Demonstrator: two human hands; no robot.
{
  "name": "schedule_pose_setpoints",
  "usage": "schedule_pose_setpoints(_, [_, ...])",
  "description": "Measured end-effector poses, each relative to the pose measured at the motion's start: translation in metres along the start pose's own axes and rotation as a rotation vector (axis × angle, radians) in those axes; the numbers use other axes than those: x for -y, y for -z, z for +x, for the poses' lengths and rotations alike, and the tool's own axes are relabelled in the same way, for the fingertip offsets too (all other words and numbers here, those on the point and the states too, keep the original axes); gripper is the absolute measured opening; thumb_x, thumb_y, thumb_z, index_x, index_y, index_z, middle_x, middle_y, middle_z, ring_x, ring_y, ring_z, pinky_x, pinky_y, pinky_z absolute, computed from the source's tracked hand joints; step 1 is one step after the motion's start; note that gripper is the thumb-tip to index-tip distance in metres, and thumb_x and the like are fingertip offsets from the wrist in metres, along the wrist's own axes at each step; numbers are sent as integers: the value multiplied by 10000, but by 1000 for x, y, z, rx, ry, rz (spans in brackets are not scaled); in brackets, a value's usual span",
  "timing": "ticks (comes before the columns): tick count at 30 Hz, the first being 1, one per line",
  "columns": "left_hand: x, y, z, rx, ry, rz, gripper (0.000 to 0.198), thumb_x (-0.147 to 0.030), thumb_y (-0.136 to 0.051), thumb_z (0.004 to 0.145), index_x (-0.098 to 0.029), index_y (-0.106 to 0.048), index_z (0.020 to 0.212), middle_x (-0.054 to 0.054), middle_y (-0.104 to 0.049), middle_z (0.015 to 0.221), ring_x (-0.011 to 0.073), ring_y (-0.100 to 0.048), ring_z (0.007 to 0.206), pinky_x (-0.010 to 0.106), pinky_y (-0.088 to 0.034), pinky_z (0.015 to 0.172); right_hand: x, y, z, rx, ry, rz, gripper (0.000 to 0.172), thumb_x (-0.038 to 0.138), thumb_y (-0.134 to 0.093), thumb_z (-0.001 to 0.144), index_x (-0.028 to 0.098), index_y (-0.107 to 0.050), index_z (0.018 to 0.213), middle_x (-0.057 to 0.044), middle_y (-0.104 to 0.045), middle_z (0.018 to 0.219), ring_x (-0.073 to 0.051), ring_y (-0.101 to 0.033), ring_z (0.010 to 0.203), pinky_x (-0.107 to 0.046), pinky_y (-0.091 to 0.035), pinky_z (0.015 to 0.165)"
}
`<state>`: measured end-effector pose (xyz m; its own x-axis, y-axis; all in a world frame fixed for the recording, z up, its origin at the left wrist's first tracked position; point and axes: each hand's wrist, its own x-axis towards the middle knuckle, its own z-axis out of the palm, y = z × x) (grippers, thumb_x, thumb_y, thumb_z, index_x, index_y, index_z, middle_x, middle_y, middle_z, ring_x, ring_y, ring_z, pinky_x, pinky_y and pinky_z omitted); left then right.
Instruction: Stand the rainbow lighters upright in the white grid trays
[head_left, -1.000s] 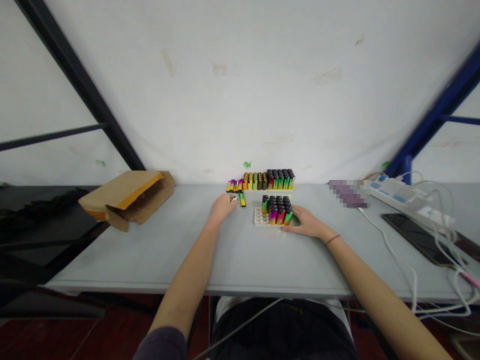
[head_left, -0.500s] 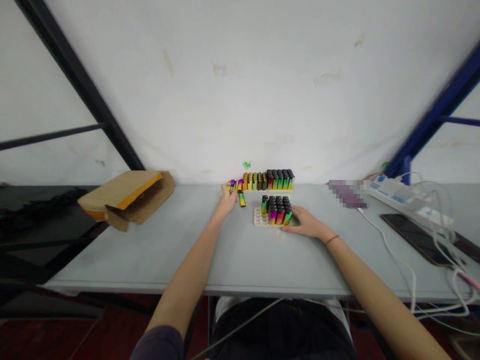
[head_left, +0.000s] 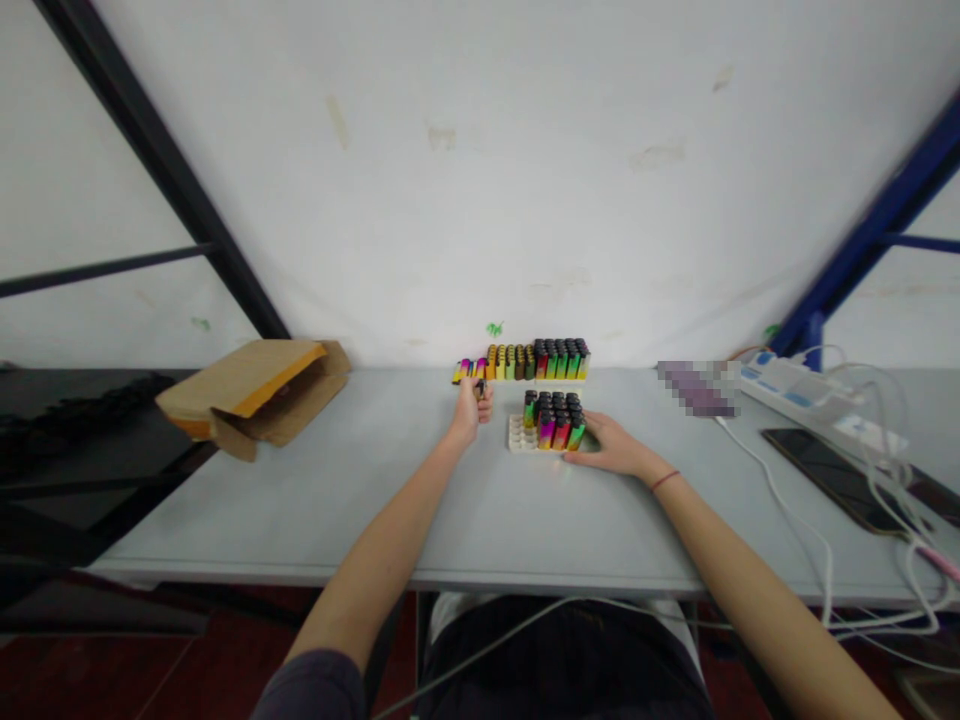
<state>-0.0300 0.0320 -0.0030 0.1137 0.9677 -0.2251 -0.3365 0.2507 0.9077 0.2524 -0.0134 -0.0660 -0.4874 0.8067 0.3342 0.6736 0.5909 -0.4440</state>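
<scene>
My left hand [head_left: 470,408] is closed around a lighter [head_left: 481,387], whose dark top pokes out above the fist; the rest of it is hidden by the fingers. To its right stands a white tray with holes [head_left: 517,436], its left end bare and the rest filled with upright black-topped lighters [head_left: 559,425] in pink, red and green. My right hand [head_left: 613,443] grips the right end of this tray, thumb at the front and fingers behind. Just beyond my left hand lie several pink and yellow lighters [head_left: 466,367].
By the wall stand several yellow and brown lighters [head_left: 511,362] and a full block of black-topped lighters [head_left: 561,358]. An open cardboard box [head_left: 251,390] lies at left. On the right are a phone [head_left: 831,478], a power strip [head_left: 817,400] and tangled white cables [head_left: 772,480].
My left hand has moved right and a little nearer, and it has closed around a lighter. The loose green-yellow lighter no longer shows on the table. My right hand stays at the tray.
</scene>
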Motion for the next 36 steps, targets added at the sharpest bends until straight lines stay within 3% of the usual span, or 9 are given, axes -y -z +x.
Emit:
schedule_pose_setpoints(9, [6, -14, -9, -51, -99, -101, 444, -503, -375, 958, -229, -353, 609, -96, -211, 444, 63, -137, 365, 173, -126, 390, 1, 0, 0, -5, 9, 4, 650, 660, -735, 849, 190, -673, 1293, -183, -718, 1331, -404, -679, 1194, -594, -519, 1068])
schedule_pose_setpoints(16, [7, -12, -9, -18, -53, -83, 450, -422, -288, 981, -221, -364, 586, -89, -212, 438, 63, -127, 361, 176, -112, 391, 1, 1, 0, 13, 0, -13, 658, 684, -718, 851, 177, -676, 1269, -190, -721, 1305, -403, -679, 1184, -586, -522, 1065])
schedule_pose_setpoints(23, [6, -13, -12, -32, -159, -105, 426, -427, -345, 970, -225, -332, 596, -88, -184, 456, 69, -145, 378, 181, -132, 409, 0, 1, 0, 16, -4, -13, 657, 672, -721, 853, 173, -670, 1278, -197, -712, 1323, -408, -671, 1201, -594, -521, 1064])
schedule_pose_setpoints(29, [11, -11, -8, 128, -151, -8, 411, -496, -335, 979, -229, -391, 672, -88, -268, 476, 77, -221, 387, 193, -223, 421, 3, 1, 0, 7, 0, -1, 665, 647, -741, 849, 181, -667, 1317, -190, -703, 1364, -410, -669, 1229, -591, -516, 1082])
schedule_pose_setpoints(31, [15, -11, -7, 191, -252, 90, 367, -523, -409, 978, -224, -449, 769, -84, -364, 511, 83, -300, 408, 203, -273, 450, 2, 1, 0, -4, 3, 2, 671, 643, -745, 848, 190, -662, 1336, -184, -702, 1374, -409, -667, 1238, -596, -514, 1086])
schedule_pose_setpoints(33, [18, -11, -8, 214, -444, 231, 321, -535, -501, 970, -222, -499, 900, -57, -518, 617, 95, -424, 478, 224, -367, 518, 1, 0, 0, -12, 13, 8, 687, 642, -748, 844, 196, -653, 1358, -179, -700, 1384, -407, -663, 1247, -602, -508, 1095])
schedule_pose_setpoints(36, [19, -9, -10, 216, -786, 514, 342, -547, -549, 975, -208, -583, 1011, 45, -668, 894, 154, -618, 775, 295, -506, 733, 0, -1, 0, -17, 17, 16, 702, 649, -751, 839, 198, -652, 1367, -175, -708, 1372, -406, -669, 1241, -598, -509, 1098])
